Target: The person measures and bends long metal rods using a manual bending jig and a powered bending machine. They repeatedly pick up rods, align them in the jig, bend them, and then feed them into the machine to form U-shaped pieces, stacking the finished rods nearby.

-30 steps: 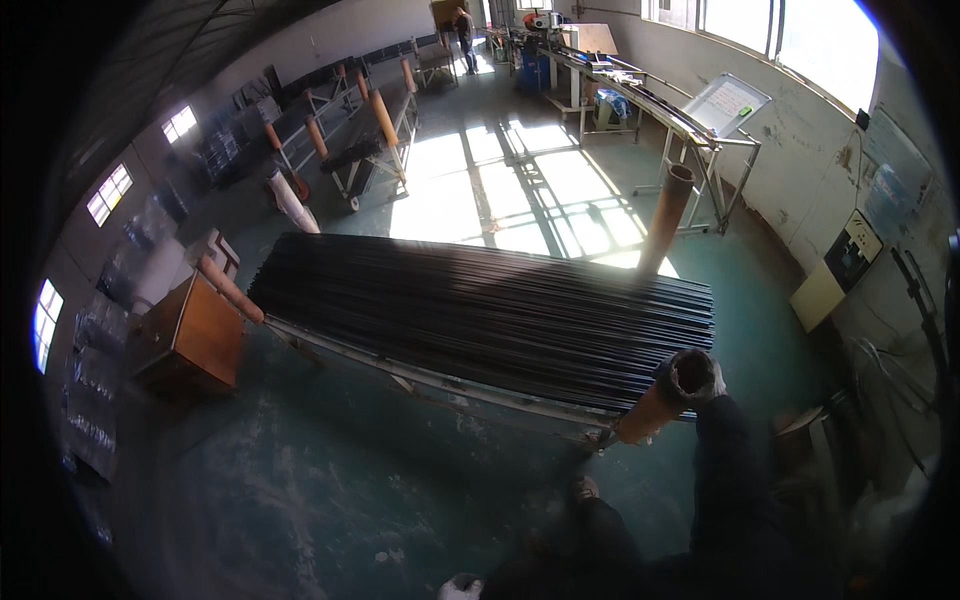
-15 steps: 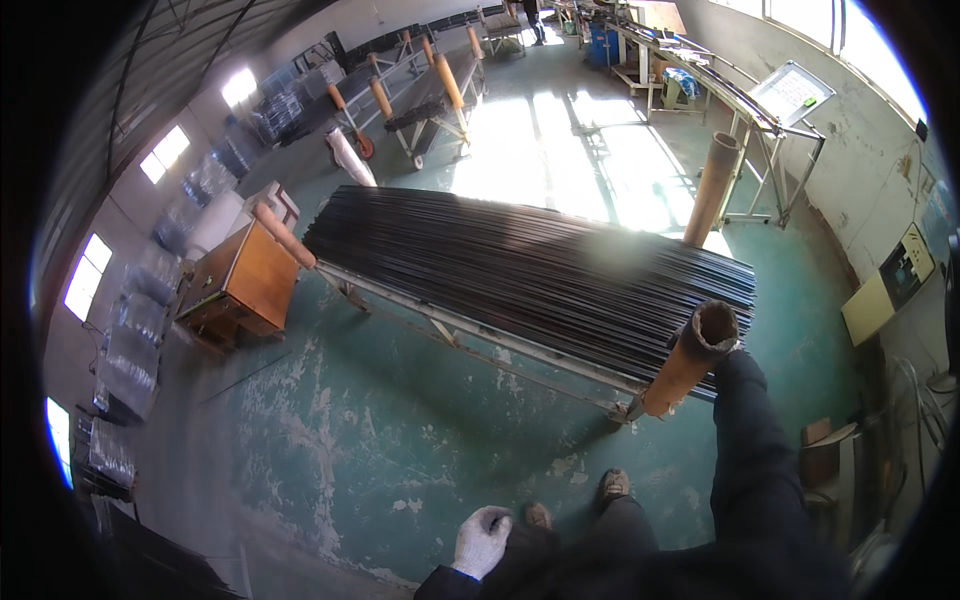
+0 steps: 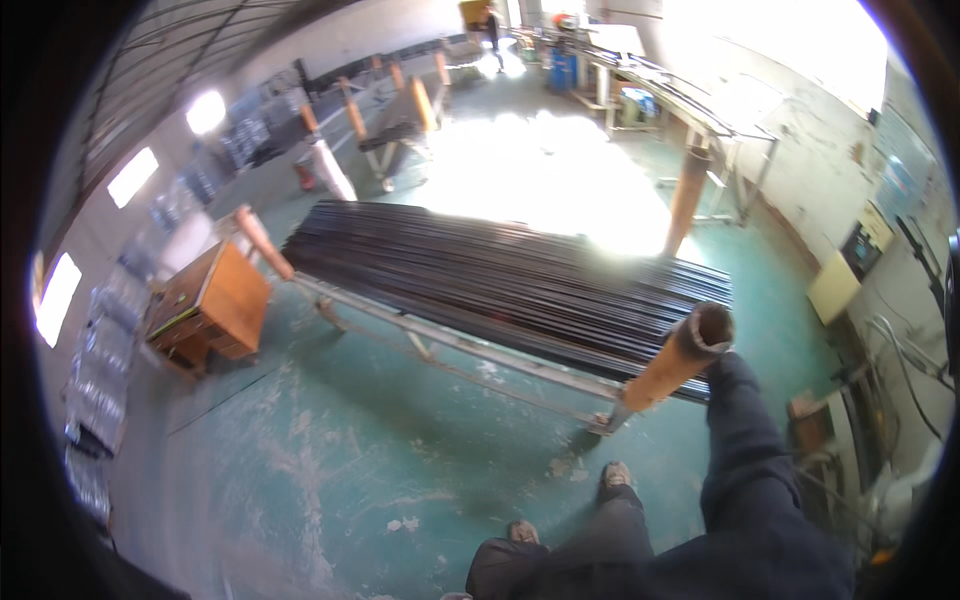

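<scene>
A long bundle of thin dark bars [image 3: 500, 285] lies across a pale metal rack [image 3: 470, 362], with upright brown tubes at its corners. My right arm [image 3: 745, 440], in a dark sleeve, reaches to the bundle's near right end. There the open-topped corner tube [image 3: 672, 360] hides my right hand, so its fingers and any grip do not show. Of my left hand [image 3: 455, 596], only what looks like a sliver of white glove appears at the lower edge, beside my left leg; its fingers are out of sight.
A wooden desk [image 3: 212, 300] stands beyond the rack's left end. Behind are another rack with tube posts [image 3: 424, 104] and a long workbench [image 3: 665, 88] along the right wall. A person [image 3: 492, 38] stands far back. Plastic-wrapped stacks [image 3: 100, 385] line the left wall.
My gloved left hand, curled in front of me before, has dropped almost out of the picture. The view has shifted, moving the rack slightly left. My right arm still reaches behind the corner tube.
</scene>
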Available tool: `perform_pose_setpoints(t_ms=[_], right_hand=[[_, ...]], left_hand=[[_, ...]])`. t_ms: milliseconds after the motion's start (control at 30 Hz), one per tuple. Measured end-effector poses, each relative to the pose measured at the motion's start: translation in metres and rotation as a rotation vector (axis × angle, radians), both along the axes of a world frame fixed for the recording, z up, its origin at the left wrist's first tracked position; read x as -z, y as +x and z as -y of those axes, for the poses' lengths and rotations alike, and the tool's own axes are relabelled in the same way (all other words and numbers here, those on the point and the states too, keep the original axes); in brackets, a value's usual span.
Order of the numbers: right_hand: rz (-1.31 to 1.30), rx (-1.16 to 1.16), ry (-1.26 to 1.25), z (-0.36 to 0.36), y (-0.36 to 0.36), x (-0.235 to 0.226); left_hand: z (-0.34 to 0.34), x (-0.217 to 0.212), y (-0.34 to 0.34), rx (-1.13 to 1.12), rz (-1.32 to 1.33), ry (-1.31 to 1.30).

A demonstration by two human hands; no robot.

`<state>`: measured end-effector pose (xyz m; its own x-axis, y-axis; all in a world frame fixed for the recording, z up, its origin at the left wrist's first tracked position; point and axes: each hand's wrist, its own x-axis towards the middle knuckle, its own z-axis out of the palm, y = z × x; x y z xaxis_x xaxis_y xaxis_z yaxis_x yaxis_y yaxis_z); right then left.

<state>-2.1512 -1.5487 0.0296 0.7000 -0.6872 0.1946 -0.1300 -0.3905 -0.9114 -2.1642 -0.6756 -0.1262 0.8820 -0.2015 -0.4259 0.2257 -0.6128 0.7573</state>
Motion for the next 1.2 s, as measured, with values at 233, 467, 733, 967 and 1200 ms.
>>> perform_pose_setpoints(t_ms=[233,467,733,967,1200], right_hand=[[0.242,-0.661,0.545,-0.187,0.0,-0.044],[0.013,-0.679,0.064,-0.201,0.027,0.04],[-0.157,-0.441,0.704,-0.205,0.05,0.13],[-0.051,-0.246,0.58,-0.216,0.036,0.136],[0.178,-0.171,0.765,-0.259,0.006,0.158]], left_hand=[[0.161,-0.154,0.144,0.234,-0.09,-0.242],[0.424,-0.304,0.197,0.503,0.052,-0.835],[0.526,-0.308,0.163,1.012,-0.323,-0.582],[0.501,-0.314,0.132,1.051,-0.082,-0.535],[0.461,-0.313,0.125,1.153,-0.1,-0.522]])
